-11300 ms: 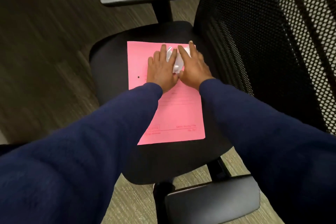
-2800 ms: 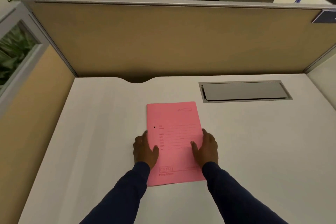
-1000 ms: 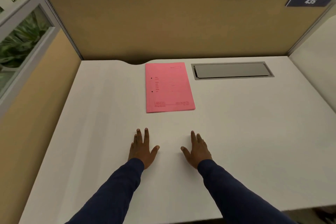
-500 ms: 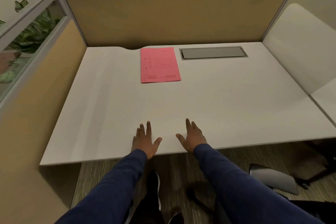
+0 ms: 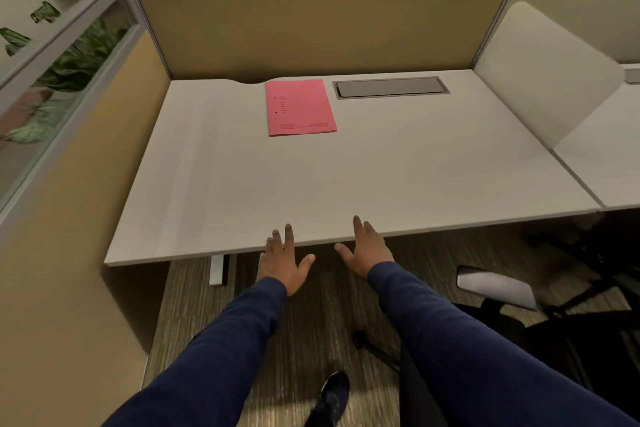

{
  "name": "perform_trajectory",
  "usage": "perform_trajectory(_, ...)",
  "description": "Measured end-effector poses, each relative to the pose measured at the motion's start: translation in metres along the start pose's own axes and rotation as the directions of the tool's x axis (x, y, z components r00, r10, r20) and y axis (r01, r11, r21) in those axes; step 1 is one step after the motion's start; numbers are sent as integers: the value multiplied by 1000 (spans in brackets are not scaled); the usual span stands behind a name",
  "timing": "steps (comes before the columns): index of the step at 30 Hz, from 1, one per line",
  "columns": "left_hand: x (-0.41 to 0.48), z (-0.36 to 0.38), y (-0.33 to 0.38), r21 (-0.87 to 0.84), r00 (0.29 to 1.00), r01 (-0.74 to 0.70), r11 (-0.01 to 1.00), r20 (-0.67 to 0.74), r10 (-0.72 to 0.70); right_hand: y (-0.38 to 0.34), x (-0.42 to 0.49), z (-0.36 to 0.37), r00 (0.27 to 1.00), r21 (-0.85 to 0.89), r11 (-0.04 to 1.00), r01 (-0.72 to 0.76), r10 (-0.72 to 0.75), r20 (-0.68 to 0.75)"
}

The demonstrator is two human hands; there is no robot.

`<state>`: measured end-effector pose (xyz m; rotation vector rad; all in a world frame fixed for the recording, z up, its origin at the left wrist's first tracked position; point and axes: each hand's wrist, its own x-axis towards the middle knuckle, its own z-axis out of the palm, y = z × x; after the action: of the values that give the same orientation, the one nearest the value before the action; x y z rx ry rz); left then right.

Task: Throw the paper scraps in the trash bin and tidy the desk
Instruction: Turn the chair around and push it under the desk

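Observation:
A pink folder (image 5: 299, 107) lies flat at the back of the white desk (image 5: 346, 177), beside a grey cable hatch (image 5: 390, 87). My left hand (image 5: 284, 262) and my right hand (image 5: 367, 251) hover at the desk's front edge, fingers spread and straight, holding nothing. Only the fingertips overlap the edge; the palms are over the floor. No paper scraps or trash bin are in sight.
Tan partition panels (image 5: 311, 24) wall the desk at the back and left. A white divider (image 5: 540, 80) stands on the right. A black office chair (image 5: 519, 322) with a grey armrest sits at the lower right. My shoe (image 5: 334, 395) is on the carpet.
The folder went from the chair seat to the back of the desk. Over the last second I have stepped back, and both hands have drawn away from the desktop to its front edge.

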<state>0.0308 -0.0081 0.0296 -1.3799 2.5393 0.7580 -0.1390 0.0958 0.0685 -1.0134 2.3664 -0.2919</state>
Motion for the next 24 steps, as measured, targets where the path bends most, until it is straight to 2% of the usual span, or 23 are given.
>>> perform_trajectory(7, -87, 24, -23, -59, 999, -34, 998, -27, 33, 1, -96, 38, 997, 44, 999, -31, 34, -65)
perform_trajectory(15, -203, 70, -39, -107, 998, -40, 993, 49, 45, 37, -221, 82, 994, 54, 994, -94, 97, -56)
perform_trajectory(24, -296, 107, -10, -134, 995, -61, 989, 68, 71, 83, -313, 87, 986, 73, 990, -120, 127, -105)
